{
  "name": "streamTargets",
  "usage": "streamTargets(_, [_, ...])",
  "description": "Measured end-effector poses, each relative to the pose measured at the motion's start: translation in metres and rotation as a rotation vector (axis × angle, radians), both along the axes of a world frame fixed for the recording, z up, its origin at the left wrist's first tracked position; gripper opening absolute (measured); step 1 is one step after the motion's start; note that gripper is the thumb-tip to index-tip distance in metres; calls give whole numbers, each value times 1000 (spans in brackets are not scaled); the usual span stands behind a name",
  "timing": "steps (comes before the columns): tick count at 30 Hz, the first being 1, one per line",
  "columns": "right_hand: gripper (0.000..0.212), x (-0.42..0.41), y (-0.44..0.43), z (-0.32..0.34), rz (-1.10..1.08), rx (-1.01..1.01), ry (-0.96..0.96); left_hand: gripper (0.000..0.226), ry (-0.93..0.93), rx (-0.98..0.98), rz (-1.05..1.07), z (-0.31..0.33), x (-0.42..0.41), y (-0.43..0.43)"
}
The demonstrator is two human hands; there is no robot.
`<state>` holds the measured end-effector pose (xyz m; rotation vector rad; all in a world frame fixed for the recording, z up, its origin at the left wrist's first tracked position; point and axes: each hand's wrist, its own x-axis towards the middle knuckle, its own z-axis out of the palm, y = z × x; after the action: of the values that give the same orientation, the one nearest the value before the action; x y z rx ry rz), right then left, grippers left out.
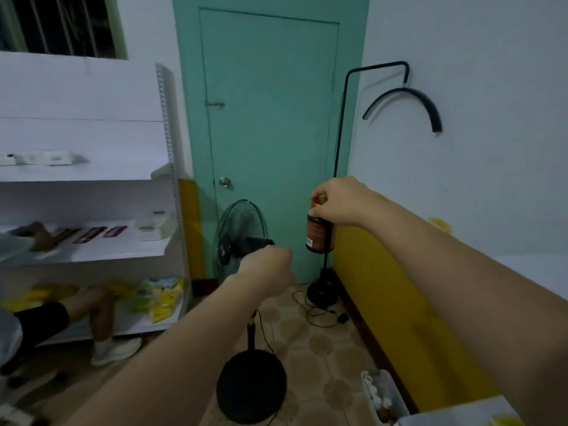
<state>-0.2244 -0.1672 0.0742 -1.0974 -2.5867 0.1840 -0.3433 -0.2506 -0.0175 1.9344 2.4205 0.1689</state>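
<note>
My right hand [338,199] grips the top of a dark brown bottle [319,235] with an orange-brown label, holding it upright in the air in front of the green door. Its cap is hidden under my fingers. My left hand [267,265] hovers lower and to the left, fingers curled into a loose fist with nothing visible in it, just in front of the standing fan's head.
A black standing fan [242,238] rises from a round base [250,385] on the tiled floor. A green door [270,133], a black lamp stand [322,290] with cables, white shelves [92,241] and a seated person's leg [98,312] surround it. A white bin [384,395] sits bottom right.
</note>
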Motion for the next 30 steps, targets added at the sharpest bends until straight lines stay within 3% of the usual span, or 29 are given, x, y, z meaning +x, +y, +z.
streamTargets(7, [32,-62,101,-13,-138,-24,-17,36,-60,-31,-106,-7,-72,117])
streamTargets(16, [30,-83,271,-47,-272,-33,-115,39,-145,-73,-208,-50,-94,301])
streamTargets(22, [28,-63,388,-76,-324,-114,-71,33,-192,-124,-227,-81,-87,424])
streamTargets(30, [34,3,522,-145,-506,-294,-137,22,-170,-240,-406,-149,-35,578])
